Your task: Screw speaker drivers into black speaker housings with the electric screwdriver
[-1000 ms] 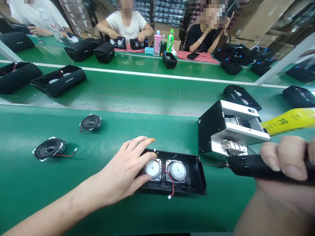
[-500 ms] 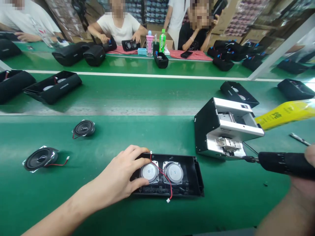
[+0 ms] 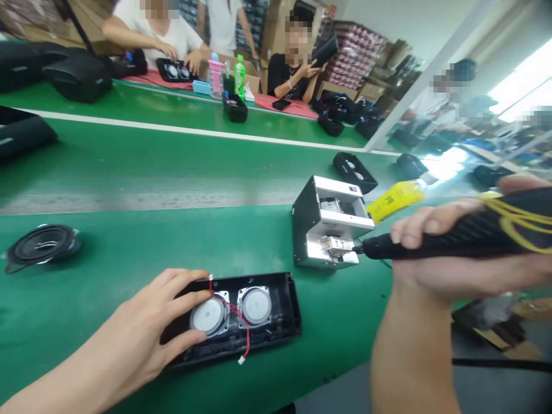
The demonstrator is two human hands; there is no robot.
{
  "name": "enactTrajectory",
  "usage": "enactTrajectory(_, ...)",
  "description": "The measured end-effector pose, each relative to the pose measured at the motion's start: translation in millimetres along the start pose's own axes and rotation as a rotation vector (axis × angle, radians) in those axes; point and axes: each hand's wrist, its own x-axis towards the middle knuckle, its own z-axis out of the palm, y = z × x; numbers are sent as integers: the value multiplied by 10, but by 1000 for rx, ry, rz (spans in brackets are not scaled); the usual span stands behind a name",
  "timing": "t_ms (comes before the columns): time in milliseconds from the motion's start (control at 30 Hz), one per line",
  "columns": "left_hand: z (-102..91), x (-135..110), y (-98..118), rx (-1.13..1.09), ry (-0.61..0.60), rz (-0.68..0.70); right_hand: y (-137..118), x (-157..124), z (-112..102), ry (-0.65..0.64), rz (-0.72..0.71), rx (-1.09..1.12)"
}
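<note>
My left hand [image 3: 166, 316] grips the left end of a black speaker housing [image 3: 282, 313], with the thumb and fingers spread across it. Two round speaker drivers [image 3: 255, 306] with silvery backs sit inside. A red wire [image 3: 247, 336] with a white plug trails over the housing's near edge. In my right hand [image 3: 452, 279] is a black electric screwdriver [image 3: 487, 233], held almost level with a yellow cord looped about it. Its bit reaches the metal block at the front of a screw feeder [image 3: 305, 230]; whether a screw is on the tip, I cannot tell.
A loose speaker driver [image 3: 43, 246] lies on the green bench at left. Behind the feeder are a yellow packet [image 3: 394, 198] and another open housing [image 3: 353, 172]. Across the bench, co-workers handle black speakers near a green bottle [image 3: 240, 77] and a pink bottle [image 3: 214, 77].
My view has swung right, so the bench things appear further left. More of my right hand shows, and the screwdriver's bit has moved in to the feeder's block. My left hand stays on the housing.
</note>
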Motion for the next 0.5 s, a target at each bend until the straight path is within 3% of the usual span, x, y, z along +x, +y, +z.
enactTrajectory(100, 45, -24, -93, 27, -1, 34, 88, -55, 113, -168, -106, -150)
enactTrajectory(233, 26, -19, -95, 29, 12, 36, 146, -116, 126, -89, -12, -217)
enactTrajectory(500, 3, 18, -26, -13, 31, -4, 183, -147, 56, -101, -24, -229)
